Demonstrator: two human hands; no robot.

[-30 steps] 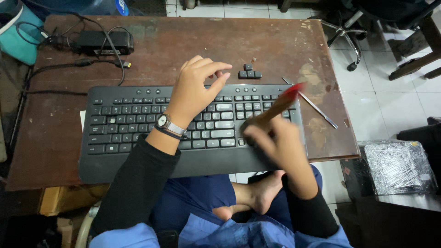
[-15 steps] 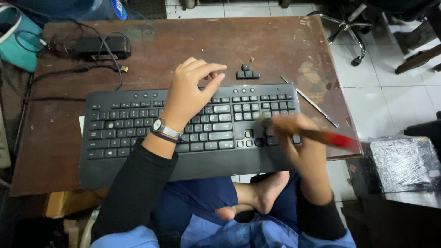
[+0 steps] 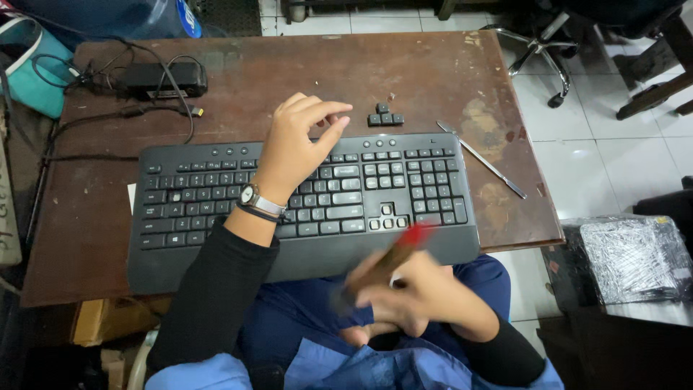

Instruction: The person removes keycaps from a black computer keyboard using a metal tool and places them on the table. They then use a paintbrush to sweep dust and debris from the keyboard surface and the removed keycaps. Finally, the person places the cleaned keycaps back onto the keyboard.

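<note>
White floor tiles (image 3: pixel 577 155) surround a worn brown wooden worktop (image 3: pixel 433 72), viewed from above by a seated person in blue clothing with black sleeves.

Nearest the camera, the right hand (image 3: pixel 404 300) sits below the worktop edge, over the lap. It is motion-blurred. Its fingers are closed around one brush (image 3: pixel 390 260) with a brown handle and a red end; the red end points up toward the front edge of the keyboard. The bristle end is too blurred to make out.

One black keyboard (image 3: pixel 216 260) lies along the near edge of the worktop, its palm rest overhanging slightly toward the lap. A gap shows in its arrow-key area, where only part of the key set is in place.

The left hand (image 3: pixel 296 148) rests over the upper middle of the keyboard, wrist down on the keys. Its fingers are loosely curled and apart, thumb and forefinger near each other; whether anything is pinched between them cannot be told. One wristwatch (image 3: pixel 254 193) with a white dial is on this wrist.

Beyond the keyboard, four loose black keycaps (image 3: pixel 385 118) lie together on the worktop, one above a row of three. One thin metal tool (image 3: pixel 482 161) lies diagonally, just right of the keyboard's upper corner.

At the far left, one black power adapter (image 3: pixel 162 76) sits with its cables (image 3: pixel 155 112) trailing across the worktop.
</note>
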